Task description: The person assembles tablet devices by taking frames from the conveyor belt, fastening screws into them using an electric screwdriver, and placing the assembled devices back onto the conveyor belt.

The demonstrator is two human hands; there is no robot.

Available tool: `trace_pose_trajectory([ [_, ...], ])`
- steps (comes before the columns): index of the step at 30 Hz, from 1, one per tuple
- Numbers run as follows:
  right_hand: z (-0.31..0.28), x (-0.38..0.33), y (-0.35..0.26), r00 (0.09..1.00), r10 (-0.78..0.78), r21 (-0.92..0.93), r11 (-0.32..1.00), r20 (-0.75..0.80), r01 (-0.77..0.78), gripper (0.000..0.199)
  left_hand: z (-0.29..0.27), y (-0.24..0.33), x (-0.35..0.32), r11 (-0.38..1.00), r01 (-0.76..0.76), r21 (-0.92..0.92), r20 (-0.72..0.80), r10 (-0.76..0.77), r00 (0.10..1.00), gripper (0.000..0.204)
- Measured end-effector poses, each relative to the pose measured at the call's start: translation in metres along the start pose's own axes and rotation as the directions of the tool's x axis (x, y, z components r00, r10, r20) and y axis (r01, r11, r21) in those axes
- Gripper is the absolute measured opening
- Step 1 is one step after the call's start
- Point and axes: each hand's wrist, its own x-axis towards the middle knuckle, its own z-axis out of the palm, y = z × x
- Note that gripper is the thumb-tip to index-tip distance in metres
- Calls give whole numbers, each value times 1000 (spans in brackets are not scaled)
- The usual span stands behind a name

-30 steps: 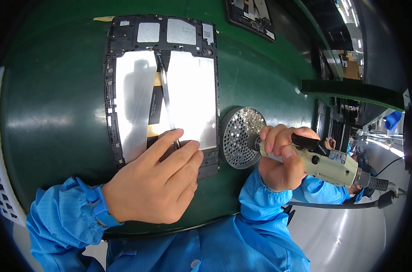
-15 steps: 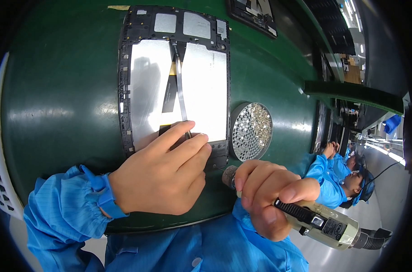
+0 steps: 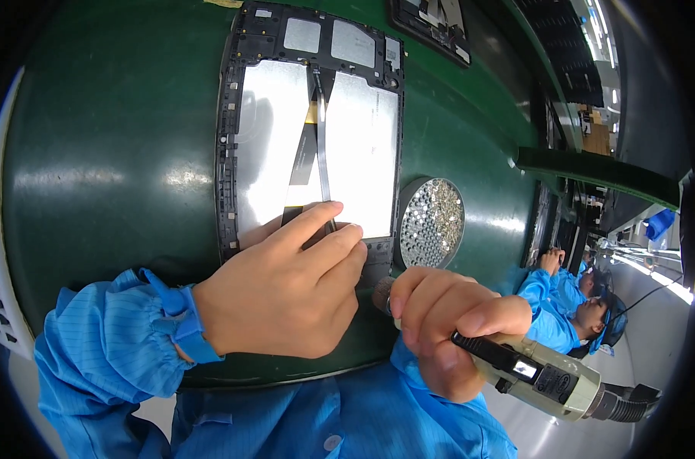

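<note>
Opened tablet (image 3: 309, 138) lies back-up on the green table (image 3: 118, 153), under your hands.
Its silver plates and black frame show; your left hand (image 3: 286, 294) presses flat on the lower edge, fingers (image 3: 317, 218) together. Your right hand (image 3: 447, 329) is clamped around the electric screwdriver (image 3: 531, 371) just beside the round screw dish (image 3: 431, 222). Another person (image 3: 569, 306) works at right.

Electronics assembly line — factory floor.
Green bench mat (image 3: 95, 153) with an opened tablet (image 3: 309, 138), a round dish of tiny screws (image 3: 431, 222) and an electric screwdriver (image 3: 538, 375) in hand; blue cleanroom sleeves (image 3: 102, 352), and further along — another worker (image 3: 569, 306) in the same blue smock at the line.
</note>
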Motion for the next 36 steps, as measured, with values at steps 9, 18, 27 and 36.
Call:
trace_pose_trajectory([
  [9,7,-1,5,997,-74,-53,996,2,74,36,-2,-1,0,1000,-11,8,-6,11,1000,6],
  [18,-5,-13,-7,982,-44,-38,999,-181,38,35,-2,0,3,997,18,-80,85,-12,996,18],
  [27,-124,-21,-20,839,-255,-337,937,-481,91,30,-3,-4,9,995,-10,-100,137,23,990,14],
  [36,-149,-24,-7,718,-293,-335,938,-632,88,25,-13,6,25,993,73,-92,289,-44,956,29],
])
